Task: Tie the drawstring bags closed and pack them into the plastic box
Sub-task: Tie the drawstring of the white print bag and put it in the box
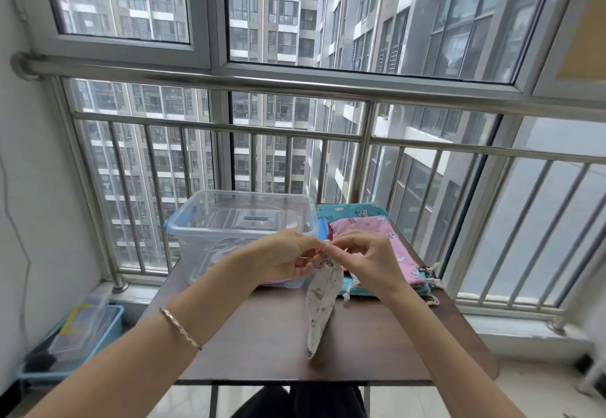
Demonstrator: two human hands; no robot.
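Both my left hand (288,262) and right hand (372,263) pinch the white bag (323,303) by its gathered top just in front of the plastic box (242,221), the bag dangling below. Stacked patterned bags (377,235) lie right of the box.

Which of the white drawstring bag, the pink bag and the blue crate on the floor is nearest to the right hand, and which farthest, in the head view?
1. white drawstring bag: pinched at its top by the right hand, hanging in front of the person.
2. pink bag: lying on the table just behind that hand.
3. blue crate: down on the floor, far to the left.
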